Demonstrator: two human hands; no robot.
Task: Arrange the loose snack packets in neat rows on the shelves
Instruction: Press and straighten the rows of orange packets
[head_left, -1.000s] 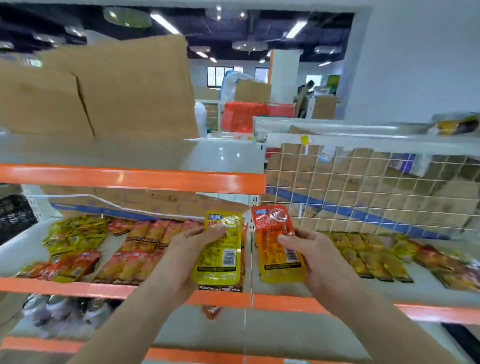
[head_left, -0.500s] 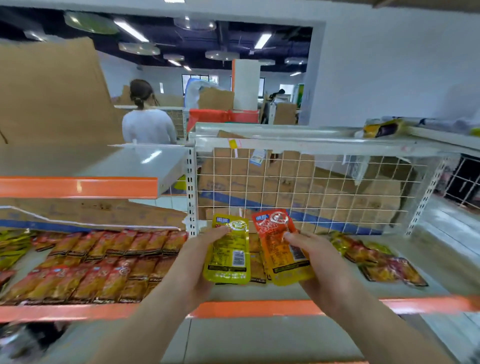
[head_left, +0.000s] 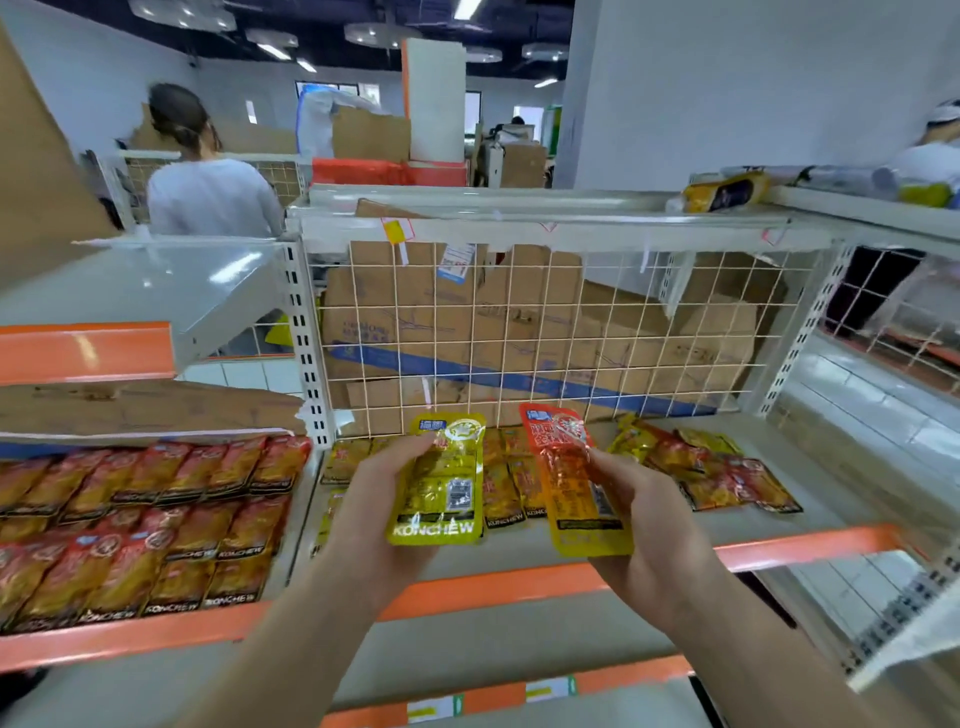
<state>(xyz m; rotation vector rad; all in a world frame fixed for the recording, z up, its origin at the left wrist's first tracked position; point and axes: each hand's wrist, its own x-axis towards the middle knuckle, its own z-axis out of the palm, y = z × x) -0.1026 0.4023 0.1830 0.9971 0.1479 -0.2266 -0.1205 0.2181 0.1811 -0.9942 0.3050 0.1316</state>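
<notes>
Shelf (head_left: 779, 551): grey deck with an orange front edge, running across in front of you. Another orange-edged shelf sits below it.

Wire mesh panel (head_left: 623, 332): white, upright at the back of the right-hand bay.

Cardboard boxes (head_left: 519, 322): brown and flattened, stacked behind the mesh.

Red packets (head_left: 145, 525): left bay, laid flat in two overlapping rows that reach the front edge.

Loose packets (head_left: 701, 467): right bay, a jumbled heap of red and yellow, well to the right of your hands.

Short row of packets (head_left: 511, 483): lying flat on the shelf at the left end of the right bay, partly hidden behind what you hold.

Your left grip (head_left: 374, 514): closed on the yellow packet (head_left: 441, 493), thumb across its face. The packet is upright above the shelf, with "KONCHEW" at its lower edge.

Your right grip (head_left: 644, 525): closed on the orange packet (head_left: 571, 483), fingers curled round its right edge. The packet is upright and tilted slightly left, just beside the yellow one and not touching it.
</notes>
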